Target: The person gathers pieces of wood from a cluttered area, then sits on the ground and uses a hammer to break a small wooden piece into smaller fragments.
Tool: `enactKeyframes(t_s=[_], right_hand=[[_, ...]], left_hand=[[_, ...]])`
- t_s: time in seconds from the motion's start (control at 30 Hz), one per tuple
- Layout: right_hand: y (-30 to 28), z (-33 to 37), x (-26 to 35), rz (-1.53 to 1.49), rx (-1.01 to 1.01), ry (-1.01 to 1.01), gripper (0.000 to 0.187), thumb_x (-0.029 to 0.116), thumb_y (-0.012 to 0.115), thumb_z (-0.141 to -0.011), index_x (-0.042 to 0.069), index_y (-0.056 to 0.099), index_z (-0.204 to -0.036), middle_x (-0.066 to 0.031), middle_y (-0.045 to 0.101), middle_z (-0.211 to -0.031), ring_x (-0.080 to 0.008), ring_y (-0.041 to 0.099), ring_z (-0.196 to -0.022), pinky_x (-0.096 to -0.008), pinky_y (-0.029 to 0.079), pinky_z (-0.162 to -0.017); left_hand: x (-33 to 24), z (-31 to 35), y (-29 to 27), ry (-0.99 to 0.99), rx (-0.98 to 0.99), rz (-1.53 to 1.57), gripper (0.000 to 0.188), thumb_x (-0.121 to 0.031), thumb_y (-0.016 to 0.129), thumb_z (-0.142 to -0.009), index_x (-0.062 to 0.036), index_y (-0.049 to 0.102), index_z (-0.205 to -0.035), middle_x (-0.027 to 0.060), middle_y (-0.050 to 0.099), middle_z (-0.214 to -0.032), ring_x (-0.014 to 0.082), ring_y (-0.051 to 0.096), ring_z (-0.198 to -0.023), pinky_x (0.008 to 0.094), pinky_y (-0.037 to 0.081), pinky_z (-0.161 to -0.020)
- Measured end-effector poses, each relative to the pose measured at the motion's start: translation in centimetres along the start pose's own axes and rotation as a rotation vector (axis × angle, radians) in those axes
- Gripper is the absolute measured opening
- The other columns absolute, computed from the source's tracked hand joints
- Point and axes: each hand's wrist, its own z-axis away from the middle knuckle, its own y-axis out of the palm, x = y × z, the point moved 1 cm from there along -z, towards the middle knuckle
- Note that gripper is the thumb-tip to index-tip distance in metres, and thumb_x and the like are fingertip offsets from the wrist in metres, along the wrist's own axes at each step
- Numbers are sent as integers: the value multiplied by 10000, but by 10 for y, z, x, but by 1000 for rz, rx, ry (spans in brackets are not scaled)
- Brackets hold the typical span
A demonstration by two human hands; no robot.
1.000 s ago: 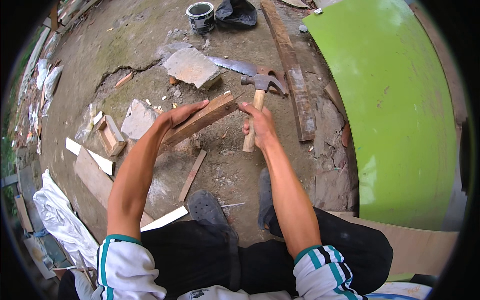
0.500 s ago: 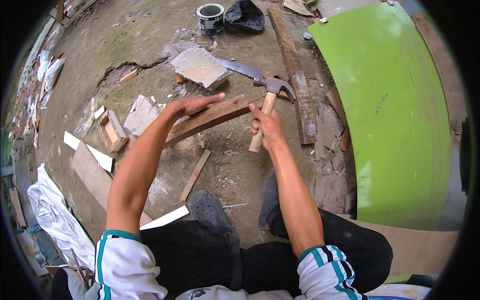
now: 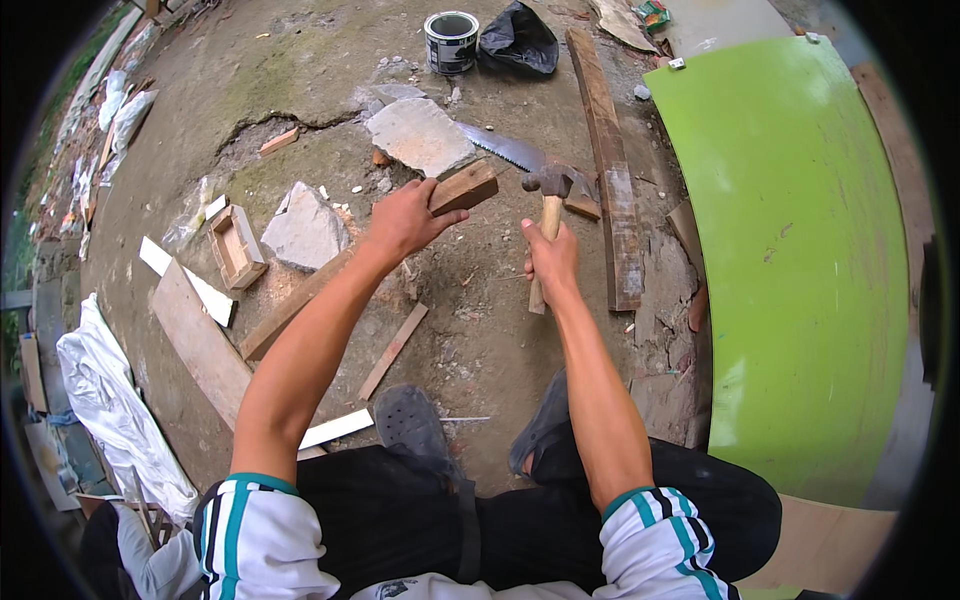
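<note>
My left hand (image 3: 403, 222) grips a squared wooden beam (image 3: 295, 305) near its far end, thumb on the right side and fingers over the left. That beam runs down to the left, partly hidden behind my left forearm; its cut end (image 3: 480, 184) sticks out past my fingers. In my right hand (image 3: 553, 262) is a claw hammer (image 3: 551, 205), its pale wooden handle wrapped by my fingers and its metal head pointing away from me. The hammer is held to the right of the beam's end, apart from it. Behind it, a handsaw (image 3: 505, 147) lies on the ground.
Broken stone slabs (image 3: 420, 137) lie around the beam. A small wooden box (image 3: 237, 247) and loose boards (image 3: 200, 335) are at left. A long timber (image 3: 606, 165) and a green panel (image 3: 800, 260) flank the right. Farther off stand a paint can (image 3: 451, 43) and black bag (image 3: 518, 38).
My left hand has gone from resting with stretched fingers on the beam to gripping it. My right hand, with the hammer, has come away from the beam's end, and the hammer head has turned.
</note>
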Motion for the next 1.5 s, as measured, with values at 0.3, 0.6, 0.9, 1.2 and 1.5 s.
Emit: enactKeyframes(t_s=[0.3, 0.6, 0.9, 1.2, 1.5], right_hand=[[-33, -22, -33, 165, 10, 46, 290, 253, 677, -896, -7, 548, -892, -70, 554, -591, -177, 567, -405, -333, 431, -352], [-44, -48, -53, 68, 49, 85, 285, 249, 672, -905, -1, 538, -880, -63, 542, -588, -173, 553, -400, -336, 430, -352], [-49, -36, -64, 298, 208, 60, 299, 283, 669, -890, -2, 582, -909, -128, 614, -640, -233, 616, -456, -385, 491, -491], [-50, -56, -25, 326, 114, -122, 345, 293, 675, -883, -34, 605, -964, -228, 647, -763, -408, 668, -762, -478, 498, -683], [-52, -57, -36, 475, 262, 23, 249, 221, 629, -922, -17, 560, -947, -108, 558, -607, -215, 571, -442, -408, 453, -452]], left_hand=[[2, 21, 84, 174, 75, -361, 481, -447, 707, -842, -85, 535, -1109, 125, 586, -1065, 324, 620, -1011, 462, 527, -787], [-24, 37, 90, 115, 220, -276, 485, -457, 688, -853, -85, 516, -1112, 134, 569, -1032, 323, 624, -1004, 469, 532, -749], [3, 38, 114, 41, 97, -216, 465, -412, 721, -821, -74, 540, -1085, 120, 554, -1032, 327, 637, -912, 445, 529, -724], [4, 42, 115, 74, 97, -219, 458, -303, 753, -775, -38, 517, -1064, 134, 541, -1026, 324, 598, -982, 434, 507, -806], [0, 39, 110, 99, 100, -195, 422, -281, 746, -781, -34, 521, -1040, 129, 548, -1005, 320, 590, -987, 422, 493, -828]])
